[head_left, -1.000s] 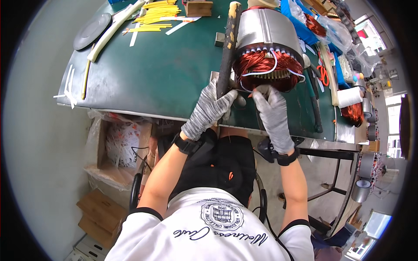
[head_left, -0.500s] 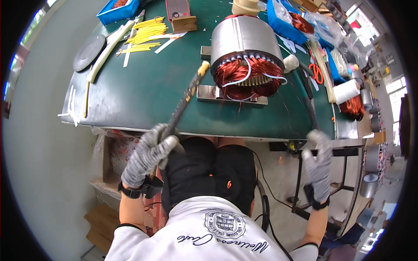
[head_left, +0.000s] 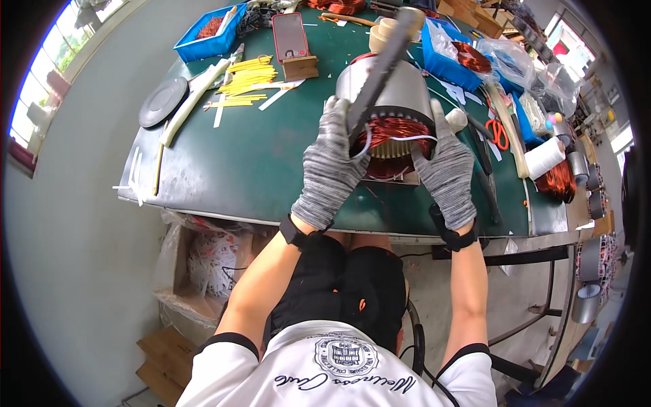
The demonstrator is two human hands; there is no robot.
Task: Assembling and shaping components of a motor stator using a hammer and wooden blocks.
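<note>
A motor stator (head_left: 411, 88), a silver cylinder with red copper windings (head_left: 397, 127) and white leads, lies on the bench with its open end toward me. My left hand (head_left: 329, 166), in a grey knitted glove, is closed around a dark, worn rod (head_left: 385, 71). The rod slants up and right across the stator. The same hand rests against the stator's left side; some of its fingers are hidden. My right hand (head_left: 447, 169), also gloved, grips the stator's right side, fingers along the casing and thumb by the windings.
Yellow strips (head_left: 247, 78), a phone (head_left: 290, 37) on a wooden stand and a grey disc (head_left: 164, 102) lie to the left. At the right are red-handled scissors (head_left: 498, 134), a white thread spool (head_left: 544, 158), a copper coil (head_left: 556, 182) and a blue bin (head_left: 447, 57).
Both hands have moved forward to the stator. The rod, still in my left hand, has swung up over it. My right hand has come in from the bench's front right edge.
</note>
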